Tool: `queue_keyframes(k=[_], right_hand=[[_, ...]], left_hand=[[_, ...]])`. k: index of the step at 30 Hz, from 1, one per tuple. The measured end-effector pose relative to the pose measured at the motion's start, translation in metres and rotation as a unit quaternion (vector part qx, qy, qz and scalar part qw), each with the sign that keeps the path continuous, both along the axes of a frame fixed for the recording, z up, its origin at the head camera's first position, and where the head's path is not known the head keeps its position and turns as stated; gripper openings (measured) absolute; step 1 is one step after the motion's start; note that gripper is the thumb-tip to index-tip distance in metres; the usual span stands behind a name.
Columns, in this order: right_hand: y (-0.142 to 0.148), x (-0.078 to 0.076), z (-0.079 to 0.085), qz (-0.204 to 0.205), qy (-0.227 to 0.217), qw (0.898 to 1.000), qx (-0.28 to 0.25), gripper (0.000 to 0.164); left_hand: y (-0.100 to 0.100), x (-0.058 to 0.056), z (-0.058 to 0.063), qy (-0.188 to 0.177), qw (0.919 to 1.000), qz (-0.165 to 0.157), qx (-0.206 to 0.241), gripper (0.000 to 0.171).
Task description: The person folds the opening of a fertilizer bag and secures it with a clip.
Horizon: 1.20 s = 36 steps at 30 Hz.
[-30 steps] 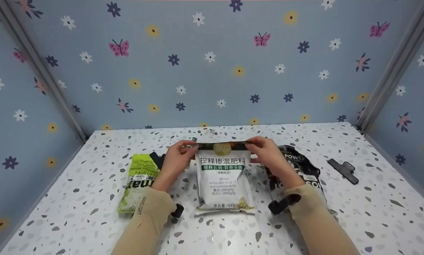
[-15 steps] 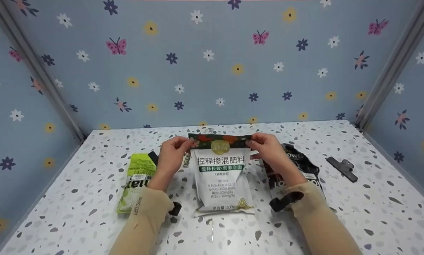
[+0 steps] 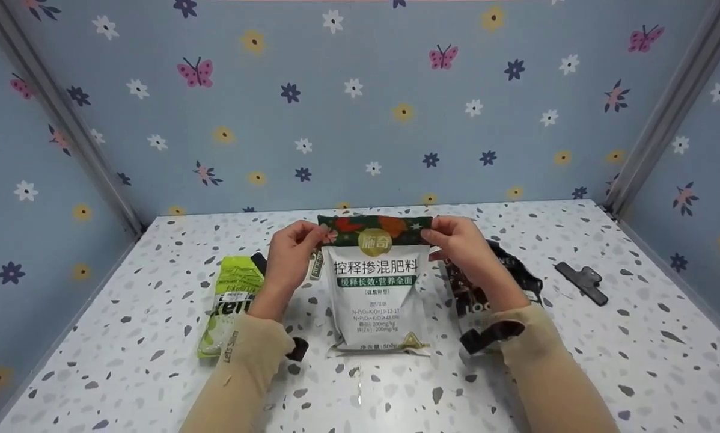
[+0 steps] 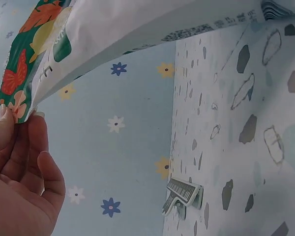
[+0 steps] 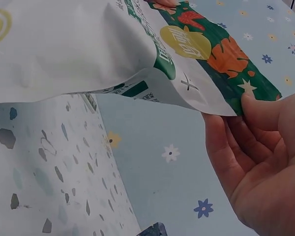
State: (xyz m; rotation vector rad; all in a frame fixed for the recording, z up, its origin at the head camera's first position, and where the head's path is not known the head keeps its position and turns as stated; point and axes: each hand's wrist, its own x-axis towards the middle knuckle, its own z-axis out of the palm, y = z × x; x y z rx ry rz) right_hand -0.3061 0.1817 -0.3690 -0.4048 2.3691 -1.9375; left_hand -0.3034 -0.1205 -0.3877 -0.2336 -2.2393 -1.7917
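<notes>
A white fertilizer bag [image 3: 377,300] with a dark green, flower-printed top band stands upright on the speckled table, mid-view. My left hand [image 3: 294,252] pinches the band's left corner between thumb and fingers; in the left wrist view that hand [image 4: 24,167] has its thumb on the printed front. At the opposite corner my right hand [image 3: 465,246] does the same, and the right wrist view shows the thumb of this hand [image 5: 265,152] over the green band with the fingers behind. The top edge is stretched straight between both hands.
A lime-green bag [image 3: 231,300] lies on the left, partly behind the left forearm, with a black clip on it. On the right a black bag [image 3: 516,273] lies under the right forearm. A black clip [image 3: 582,281] rests farther right. Behind the left hand sits a pale clip [image 4: 184,191].
The bag's top, folded over a second ago, is now unfolded and raised, so the whole green band shows. Both hands have risen slightly with it, keeping their pinch.
</notes>
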Motion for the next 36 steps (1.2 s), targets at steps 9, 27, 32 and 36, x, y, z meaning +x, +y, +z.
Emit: queue_keyframes(k=[9,27,32,36], right_hand=[[-0.001,0.007,0.013,-0.016,0.055,0.998,0.002,0.024],[-0.003,0.019,0.028,-0.04,0.101,0.994,0.027,0.009],[-0.001,0.018,0.027,-0.033,0.104,0.993,0.043,0.007],[0.001,0.018,0.026,-0.019,0.101,0.993,0.058,0.006]], left_hand=[[-0.001,0.007,0.011,0.043,0.9988,-0.012,0.018,0.02],[-0.003,0.018,0.023,0.079,0.996,-0.021,0.035,0.021],[-0.005,0.016,0.021,0.073,0.9965,-0.025,0.03,0.022],[-0.009,0.013,0.017,0.057,0.9967,-0.046,0.035,0.023]])
